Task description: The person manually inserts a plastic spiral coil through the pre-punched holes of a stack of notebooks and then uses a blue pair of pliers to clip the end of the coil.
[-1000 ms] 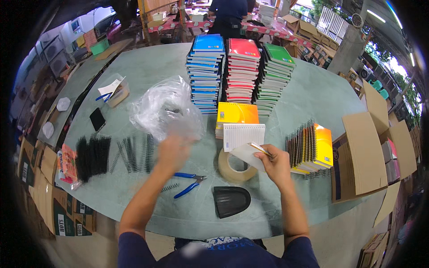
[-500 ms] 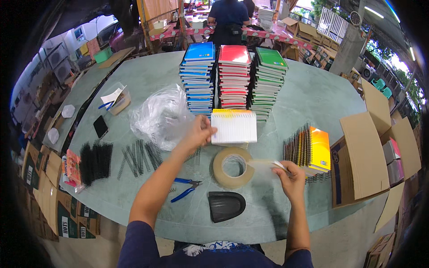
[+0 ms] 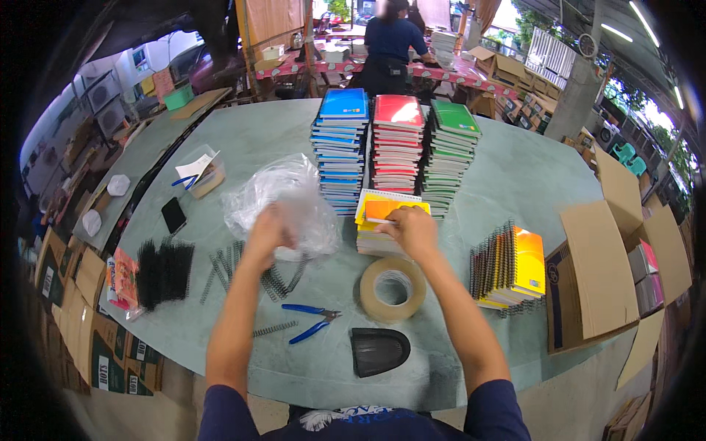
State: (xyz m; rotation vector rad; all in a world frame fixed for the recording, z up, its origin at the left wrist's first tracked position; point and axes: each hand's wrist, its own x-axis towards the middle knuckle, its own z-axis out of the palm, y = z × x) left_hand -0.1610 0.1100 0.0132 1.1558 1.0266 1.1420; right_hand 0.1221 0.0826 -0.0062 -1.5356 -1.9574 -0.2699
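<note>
Right hand (image 3: pixel 413 229) now rests flat on orange notebook (image 3: pixel 388 213), placed atop small pile just behind tape roll (image 3: pixel 393 289); fingers spread, not clasping. Left hand (image 3: pixel 268 234) moved left of tape roll to clear plastic bag (image 3: pixel 283 198); grip blurred, cannot tell.

Tape roll (image 3: pixel 393 289) before notebook pile (image 3: pixel 382 224), pliers (image 3: pixel 309 322) left, bag (image 3: pixel 283 200) further left.

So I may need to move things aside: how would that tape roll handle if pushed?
The tape roll lies flat on the table, so it would probably slide, not roll. It looks thick and rigid, likely keeping its shape.
</note>
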